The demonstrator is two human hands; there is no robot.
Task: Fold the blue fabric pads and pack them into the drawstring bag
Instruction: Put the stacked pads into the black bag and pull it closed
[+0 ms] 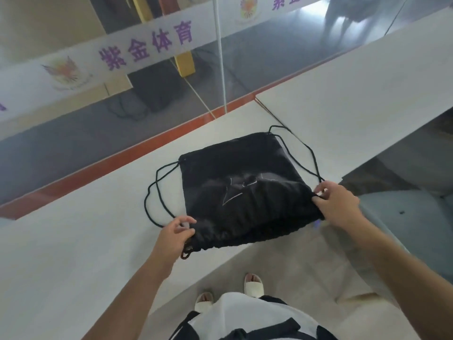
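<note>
The black bag (241, 190) lies flat on the white bench (73, 253), its gathered mouth toward the person and hanging just over the near edge. It looks bulged in the middle, so the pads are probably inside already; none shows clearly, only a small blue speck (317, 224) at the mouth's right corner, too small to identify. Cords (157, 192) loop out on the left side and more run along the right side.

The left hand (175, 235) is pinched on the left corner of the mouth, where a short cord end curls below it. The right hand (337, 207) is closed on the right corner, fingers (320, 192) curled round the cord there. Both hold the bag, with nothing else in them.

The step in hand seems to be closing the bag, late in the task. Next, the cords likely need pulling outward in opposite directions while the mouth cinches evenly, with the bag kept from sliding off the bench edge.
</note>
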